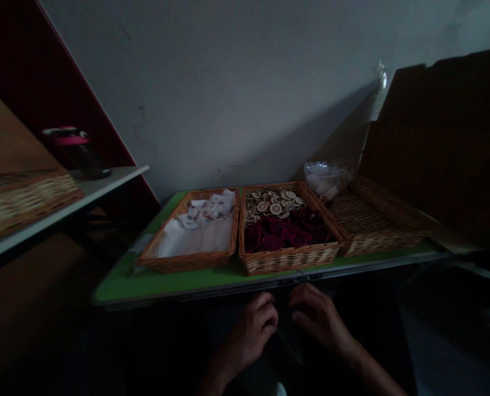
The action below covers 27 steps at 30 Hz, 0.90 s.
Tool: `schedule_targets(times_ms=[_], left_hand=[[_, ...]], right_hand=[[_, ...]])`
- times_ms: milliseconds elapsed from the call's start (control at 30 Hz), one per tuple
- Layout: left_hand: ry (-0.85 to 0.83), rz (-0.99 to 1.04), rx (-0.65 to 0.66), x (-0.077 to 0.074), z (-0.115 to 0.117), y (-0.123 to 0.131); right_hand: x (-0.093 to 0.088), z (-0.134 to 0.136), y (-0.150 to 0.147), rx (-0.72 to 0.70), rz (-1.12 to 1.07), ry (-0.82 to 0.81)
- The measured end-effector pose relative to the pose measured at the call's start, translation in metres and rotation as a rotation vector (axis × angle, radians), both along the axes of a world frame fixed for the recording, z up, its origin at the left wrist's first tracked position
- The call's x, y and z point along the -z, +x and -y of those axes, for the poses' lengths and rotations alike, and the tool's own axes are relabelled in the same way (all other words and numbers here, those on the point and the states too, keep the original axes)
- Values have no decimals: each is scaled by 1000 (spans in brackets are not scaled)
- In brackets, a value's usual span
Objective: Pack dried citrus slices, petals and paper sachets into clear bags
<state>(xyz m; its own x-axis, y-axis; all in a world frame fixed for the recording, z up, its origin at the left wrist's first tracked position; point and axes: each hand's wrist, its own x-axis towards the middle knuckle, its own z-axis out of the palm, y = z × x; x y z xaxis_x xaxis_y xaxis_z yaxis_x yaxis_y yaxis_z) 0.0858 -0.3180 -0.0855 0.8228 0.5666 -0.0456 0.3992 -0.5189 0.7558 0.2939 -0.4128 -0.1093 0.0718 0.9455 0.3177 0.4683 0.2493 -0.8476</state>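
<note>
Both hands hang below the front edge of the green table [166, 280], in deep shadow. My left hand [255, 327] has its fingers curled inward; whether it holds anything is hidden by the dark. My right hand [317, 316] sits beside it, fingers bent and close together, nearly touching the left. Nearest above them is the middle wicker basket [288, 258], filled with dark red slices [282, 234] in front and pale dried round slices [273, 202] behind.
A left wicker basket [187, 258] holds white paper packets. A right wicker basket [373, 220] has a clear plastic bag [325, 179] at its back corner. A shelf [104, 184] at left carries a dark bottle [77, 151] and another basket [22, 201]. Dark cardboard [443, 143] leans at right.
</note>
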Motion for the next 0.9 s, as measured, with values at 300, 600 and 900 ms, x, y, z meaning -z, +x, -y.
schedule_targets(times_ms=[300, 600, 900], left_hand=[[41, 22, 74, -6, -14, -6], [-225, 314, 59, 15, -21, -13], [-112, 336, -122, 94, 4, 5]], right_hand=[[-21, 27, -5, -359, 258, -246], [4, 20, -12, -271, 248, -225], [21, 10, -39, -29, 152, -186]])
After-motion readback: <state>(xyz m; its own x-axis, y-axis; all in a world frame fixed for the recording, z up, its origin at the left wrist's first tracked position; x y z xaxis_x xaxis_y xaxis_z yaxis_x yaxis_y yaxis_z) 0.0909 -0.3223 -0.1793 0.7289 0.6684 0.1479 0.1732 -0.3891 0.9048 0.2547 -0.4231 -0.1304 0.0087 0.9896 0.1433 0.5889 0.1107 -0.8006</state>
